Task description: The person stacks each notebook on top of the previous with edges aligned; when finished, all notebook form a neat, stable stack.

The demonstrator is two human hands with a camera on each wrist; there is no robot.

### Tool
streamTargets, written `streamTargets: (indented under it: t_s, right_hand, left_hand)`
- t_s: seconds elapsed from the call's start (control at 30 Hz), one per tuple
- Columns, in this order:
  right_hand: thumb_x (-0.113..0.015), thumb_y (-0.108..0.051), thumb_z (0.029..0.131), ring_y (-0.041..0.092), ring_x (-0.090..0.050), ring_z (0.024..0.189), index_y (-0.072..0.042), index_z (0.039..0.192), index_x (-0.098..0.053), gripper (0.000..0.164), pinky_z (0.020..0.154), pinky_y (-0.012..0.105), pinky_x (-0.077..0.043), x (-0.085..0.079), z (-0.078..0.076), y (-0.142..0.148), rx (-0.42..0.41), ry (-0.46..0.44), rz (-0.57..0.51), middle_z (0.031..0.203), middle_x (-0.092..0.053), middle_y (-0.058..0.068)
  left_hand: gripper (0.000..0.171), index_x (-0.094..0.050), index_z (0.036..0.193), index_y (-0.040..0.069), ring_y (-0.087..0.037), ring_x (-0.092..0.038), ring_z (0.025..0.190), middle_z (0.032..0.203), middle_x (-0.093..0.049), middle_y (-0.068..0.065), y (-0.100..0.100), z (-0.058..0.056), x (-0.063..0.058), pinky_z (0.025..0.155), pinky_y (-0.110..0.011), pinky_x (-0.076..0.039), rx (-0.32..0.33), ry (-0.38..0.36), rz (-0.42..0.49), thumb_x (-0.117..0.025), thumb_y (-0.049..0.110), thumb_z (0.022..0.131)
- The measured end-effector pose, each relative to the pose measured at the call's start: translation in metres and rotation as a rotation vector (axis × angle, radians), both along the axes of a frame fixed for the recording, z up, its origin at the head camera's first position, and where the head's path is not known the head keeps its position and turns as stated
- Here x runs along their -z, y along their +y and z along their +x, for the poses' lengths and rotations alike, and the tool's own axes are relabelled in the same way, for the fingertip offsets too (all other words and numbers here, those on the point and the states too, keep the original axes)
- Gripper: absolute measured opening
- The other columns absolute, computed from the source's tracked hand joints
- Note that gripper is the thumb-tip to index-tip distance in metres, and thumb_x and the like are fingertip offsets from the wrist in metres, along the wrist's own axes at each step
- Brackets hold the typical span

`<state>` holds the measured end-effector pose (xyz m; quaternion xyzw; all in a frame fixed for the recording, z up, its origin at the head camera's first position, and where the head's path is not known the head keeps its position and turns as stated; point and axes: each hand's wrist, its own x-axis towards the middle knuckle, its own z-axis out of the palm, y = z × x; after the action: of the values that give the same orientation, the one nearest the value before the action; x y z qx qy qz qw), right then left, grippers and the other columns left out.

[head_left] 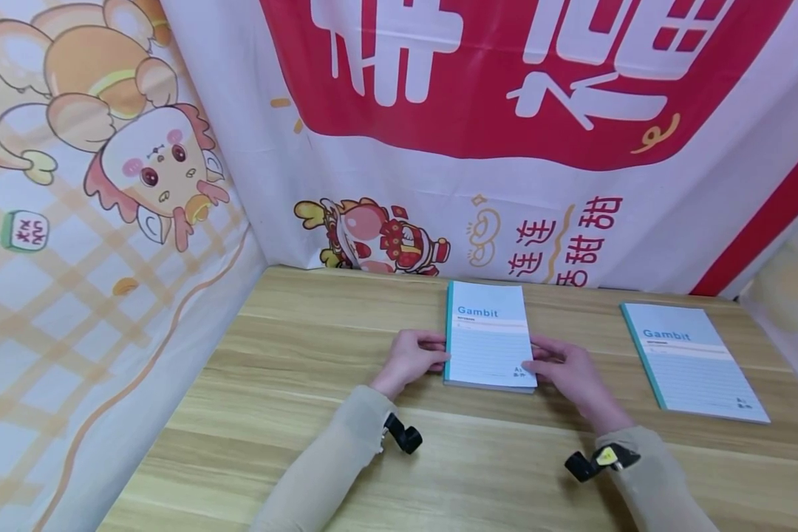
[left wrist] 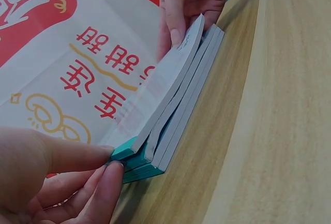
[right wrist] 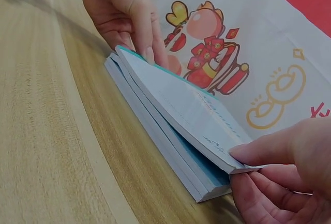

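Observation:
A notebook (head_left: 487,347) with a pale blue cover, "Gambit" lettering and a teal spine lies on top of a small stack of similar notebooks. At its spine side, my left hand (head_left: 410,358) pinches the edge between thumb and fingers. My right hand (head_left: 570,372) grips the opposite edge, thumb on the cover near the lower corner and fingers underneath. The right wrist view shows that corner raised, leaving a gap above the lower notebooks (right wrist: 160,141). In the left wrist view, page edges of the lower notebooks (left wrist: 194,107) run along the wooden table.
Another Gambit notebook (head_left: 694,362) lies by itself at the right on the wooden table (head_left: 292,340). A printed cloth (head_left: 399,170) with red and white designs hangs behind the table, and a patterned cloth (head_left: 106,295) covers the left side.

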<state>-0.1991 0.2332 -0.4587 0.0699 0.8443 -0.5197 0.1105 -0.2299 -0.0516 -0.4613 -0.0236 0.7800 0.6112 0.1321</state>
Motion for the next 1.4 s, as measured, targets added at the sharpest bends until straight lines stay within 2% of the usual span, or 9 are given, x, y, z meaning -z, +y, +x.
streamTargets:
  t_s: [0.27, 0.7, 1.0, 1.4]
  right_hand:
    - [-0.075, -0.026, 0.096, 0.030, -0.057, 0.114, -0.010, 0.151, -0.050, 0.063, 0.094, 0.041, -0.055, -0.0033, 0.0007, -0.0042, 0.008, -0.010, 0.038, 0.129, -0.060, 0.017]
    - [-0.073, -0.023, 0.097, 0.028, -0.058, 0.112, -0.009, 0.152, -0.047, 0.062, 0.088, 0.036, -0.057, -0.0013, -0.0024, -0.0017, -0.003, -0.036, 0.000, 0.132, -0.058, 0.016]
    - [-0.078, -0.032, 0.093, 0.029, -0.058, 0.110, -0.008, 0.152, -0.048, 0.070, 0.083, 0.034, -0.058, -0.0030, -0.0024, -0.0037, -0.008, -0.030, 0.010, 0.134, -0.057, 0.018]
    - [-0.078, -0.021, 0.093, 0.030, -0.058, 0.107, -0.005, 0.151, -0.048, 0.067, 0.080, 0.033, -0.058, -0.0052, 0.0014, -0.0076, -0.015, -0.001, 0.032, 0.128, -0.059, 0.019]
  left_hand:
    - [0.030, -0.073, 0.118, 0.002, -0.015, -0.071, 0.082, 0.092, -0.072, -0.004, 0.0002, 0.0011, 0.0011, 0.070, -0.027, -0.061, -0.008, 0.006, -0.012, -0.079, 0.001, 0.088]
    - [0.032, -0.075, 0.115, 0.004, -0.015, -0.071, 0.078, 0.092, -0.072, -0.004, 0.0014, 0.0037, 0.0073, 0.066, -0.026, -0.061, -0.042, 0.041, -0.027, -0.083, 0.001, 0.084]
    - [0.032, -0.075, 0.118, 0.008, -0.013, -0.069, 0.081, 0.093, -0.071, -0.001, 0.0025, 0.0041, 0.0055, 0.068, -0.025, -0.060, -0.044, 0.036, -0.079, -0.081, 0.004, 0.087]
    - [0.032, -0.075, 0.119, 0.007, -0.013, -0.069, 0.079, 0.093, -0.070, -0.001, 0.0027, 0.0066, 0.0045, 0.067, -0.024, -0.060, -0.028, 0.056, -0.089, -0.080, 0.004, 0.088]
